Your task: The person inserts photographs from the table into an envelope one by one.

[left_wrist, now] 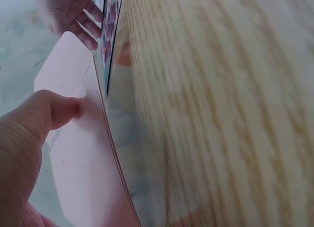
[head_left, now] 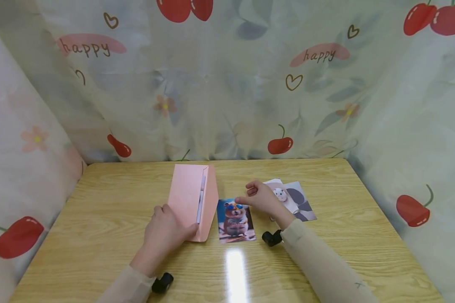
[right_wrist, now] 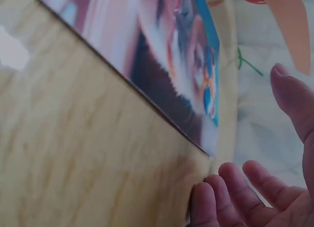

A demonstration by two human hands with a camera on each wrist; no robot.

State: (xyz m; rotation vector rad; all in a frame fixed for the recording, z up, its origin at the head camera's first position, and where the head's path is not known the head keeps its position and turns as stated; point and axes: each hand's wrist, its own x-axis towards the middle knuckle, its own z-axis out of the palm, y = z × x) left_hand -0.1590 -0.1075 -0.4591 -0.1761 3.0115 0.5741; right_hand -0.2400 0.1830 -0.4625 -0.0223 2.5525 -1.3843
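Note:
A pink envelope (head_left: 186,185) lies on the table with its flap folded open to the right; the edge of a picture card (head_left: 200,206) shows in its opening. My left hand (head_left: 164,229) grips the envelope's near end, the thumb (left_wrist: 61,109) pressed on its front. Just right of the envelope lies a photo card (head_left: 236,229) of a furry animal in sunglasses. Over that card's upper right corner hovers my right hand (head_left: 263,200), fingers apart and loosely bent, holding nothing; the right wrist view shows a gap between thumb and fingertips.
Two more picture cards overlap behind the right hand: one with a white animal face (head_left: 280,194) and a grey-toned one (head_left: 307,208). The wooden table (head_left: 98,227) ends at a patterned curtain (head_left: 220,105). A black wrist device (head_left: 271,238) sits by the right cuff.

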